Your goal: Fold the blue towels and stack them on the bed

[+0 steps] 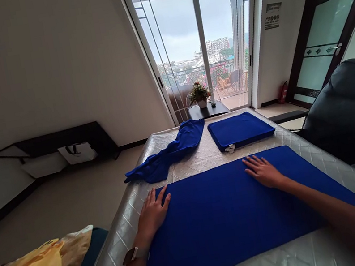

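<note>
- As daylight falls through a sliding glass door (204,47), you lean over a blue cloth (219,221) laid flat on a quilted silver mattress (288,264), directly beneath your hands.
- Your left hand (153,213), a band (131,255) at its wrist, lies palm down at the cloth's far left corner, fingers spread, gripping nothing.
- Your right hand (265,172) rests palm down near the far edge, right of the middle, its fingers fanned slightly apart and pinching nothing.
- Beyond the cloth, a folded blue stack (241,127) sits squarely on the mattress, white tags (230,148) showing at its near side; a crumpled blue cloth (176,148) trails toward the left edge.
- Thin and smooth-looking, the flat cloth appears light, soft and limp, likely to sag or wrinkle when held at only one point; nothing about it suggests fragility.
- The mattress's sheen hints that the fabric may slide under a sideways push, so a light, even touch suits it.
- Your surest hold is at the corners or well apart along one edge, hem between thumb and fingers.
</note>
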Demonstrator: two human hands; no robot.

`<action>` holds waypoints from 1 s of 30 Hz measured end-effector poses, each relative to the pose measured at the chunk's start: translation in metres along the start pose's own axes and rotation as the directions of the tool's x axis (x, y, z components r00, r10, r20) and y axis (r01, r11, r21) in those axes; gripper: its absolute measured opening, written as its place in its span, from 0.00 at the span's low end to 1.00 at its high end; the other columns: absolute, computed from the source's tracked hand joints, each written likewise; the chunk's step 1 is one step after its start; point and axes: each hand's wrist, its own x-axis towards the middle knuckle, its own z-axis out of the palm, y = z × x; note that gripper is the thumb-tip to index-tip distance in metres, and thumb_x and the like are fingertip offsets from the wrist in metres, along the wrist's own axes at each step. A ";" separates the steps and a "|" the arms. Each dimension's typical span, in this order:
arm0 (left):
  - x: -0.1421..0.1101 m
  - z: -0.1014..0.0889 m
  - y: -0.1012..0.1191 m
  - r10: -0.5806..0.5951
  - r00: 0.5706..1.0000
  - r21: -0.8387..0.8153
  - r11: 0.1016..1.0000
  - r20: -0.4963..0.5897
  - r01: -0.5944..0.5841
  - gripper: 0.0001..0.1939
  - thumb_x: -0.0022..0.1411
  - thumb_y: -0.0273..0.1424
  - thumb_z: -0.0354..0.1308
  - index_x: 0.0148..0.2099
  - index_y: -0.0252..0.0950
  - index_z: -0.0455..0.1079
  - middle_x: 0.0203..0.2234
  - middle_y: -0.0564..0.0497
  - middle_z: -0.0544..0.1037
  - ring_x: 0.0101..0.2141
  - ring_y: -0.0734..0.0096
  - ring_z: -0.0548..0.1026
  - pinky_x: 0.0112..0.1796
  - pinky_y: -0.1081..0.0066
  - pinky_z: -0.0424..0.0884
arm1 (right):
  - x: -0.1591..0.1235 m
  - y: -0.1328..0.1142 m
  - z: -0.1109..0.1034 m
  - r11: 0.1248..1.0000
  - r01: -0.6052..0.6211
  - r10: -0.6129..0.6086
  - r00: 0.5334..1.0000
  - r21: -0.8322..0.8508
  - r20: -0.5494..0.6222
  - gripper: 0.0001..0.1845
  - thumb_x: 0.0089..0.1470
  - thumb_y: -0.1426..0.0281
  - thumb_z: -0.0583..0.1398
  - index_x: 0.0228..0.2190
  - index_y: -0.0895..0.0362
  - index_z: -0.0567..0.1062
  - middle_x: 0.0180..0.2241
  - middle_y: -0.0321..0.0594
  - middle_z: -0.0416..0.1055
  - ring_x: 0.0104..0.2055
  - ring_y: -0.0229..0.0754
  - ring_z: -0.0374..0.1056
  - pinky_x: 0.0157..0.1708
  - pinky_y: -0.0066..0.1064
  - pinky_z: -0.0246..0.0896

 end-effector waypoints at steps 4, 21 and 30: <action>0.001 -0.004 0.001 -0.045 0.998 -0.021 0.999 0.052 0.046 0.32 0.73 0.51 0.39 0.73 0.47 0.55 0.73 0.45 0.53 0.71 0.47 0.50 0.66 0.47 0.54 | -0.004 0.104 -0.001 0.968 -0.241 0.235 0.969 -0.069 -0.079 0.36 0.69 0.52 0.38 0.72 0.51 0.51 0.73 0.40 0.46 0.75 0.51 0.39 0.70 0.53 0.37; -0.003 -0.008 0.001 -0.059 0.998 -0.032 0.998 0.027 0.060 0.32 0.74 0.50 0.38 0.72 0.42 0.57 0.72 0.43 0.55 0.71 0.50 0.52 0.67 0.50 0.52 | -0.002 0.175 0.025 0.954 -0.300 0.293 0.940 -0.019 -0.176 0.39 0.66 0.49 0.38 0.71 0.51 0.53 0.73 0.42 0.47 0.75 0.50 0.39 0.70 0.52 0.39; -0.006 -0.007 -0.002 -0.056 0.998 -0.058 0.997 -0.017 0.055 0.31 0.74 0.48 0.39 0.71 0.39 0.59 0.71 0.41 0.57 0.69 0.49 0.56 0.65 0.53 0.55 | -0.006 0.156 0.006 0.909 -0.394 0.377 0.916 -0.136 -0.137 0.38 0.65 0.53 0.39 0.70 0.54 0.56 0.73 0.43 0.46 0.74 0.58 0.41 0.69 0.58 0.39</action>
